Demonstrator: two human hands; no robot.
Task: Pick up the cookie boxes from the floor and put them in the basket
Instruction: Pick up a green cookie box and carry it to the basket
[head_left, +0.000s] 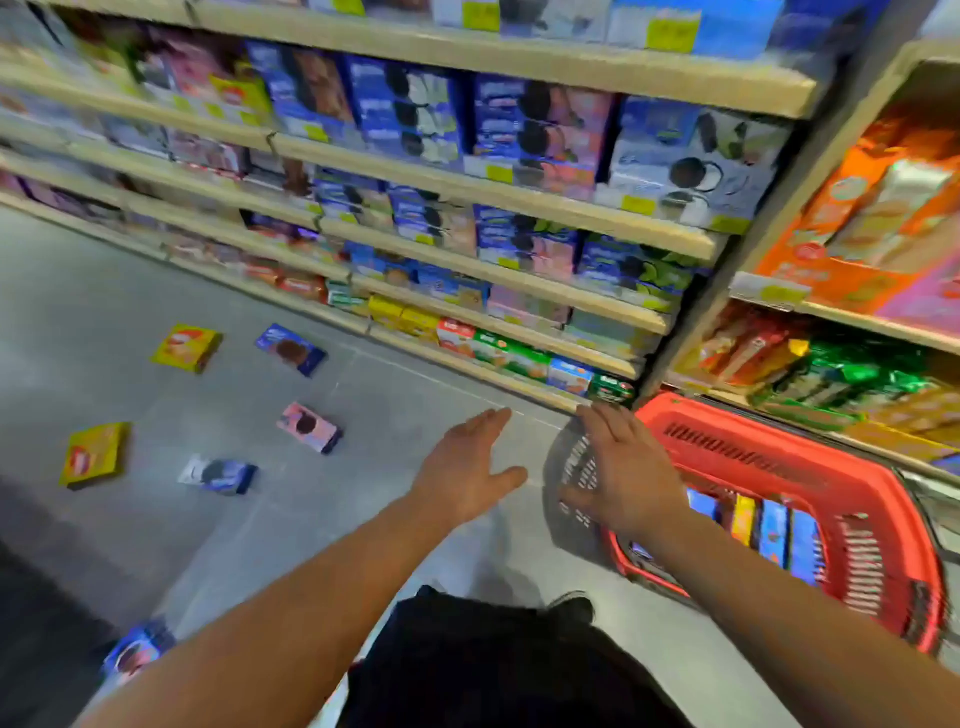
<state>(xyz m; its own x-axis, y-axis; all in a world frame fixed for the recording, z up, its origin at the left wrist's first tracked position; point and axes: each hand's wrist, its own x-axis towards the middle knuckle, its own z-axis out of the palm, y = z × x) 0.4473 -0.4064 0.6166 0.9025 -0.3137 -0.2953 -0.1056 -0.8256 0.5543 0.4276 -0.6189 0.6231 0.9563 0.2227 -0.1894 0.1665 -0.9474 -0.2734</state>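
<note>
Several cookie boxes lie scattered on the grey floor to my left: a yellow box (187, 347), a blue box (291, 356), a pink box (308, 427), another yellow box (95, 455), a white and blue box (218, 474), and a blue one (136, 649) beside my left forearm. The red basket (862, 499) stands on the floor at the right, with several boxes upright inside. My left hand (467, 467) is stretched out flat, empty, over bare floor. My right hand (626, 473) hovers over the basket's near end, fingers spread, holding nothing.
Tall shelves (467, 192) packed with cookie boxes run along the far side of the aisle. A second shelf unit (831, 317) with orange and green packs stands behind the basket. My dark trousers and a shoe (574, 605) fill the bottom middle.
</note>
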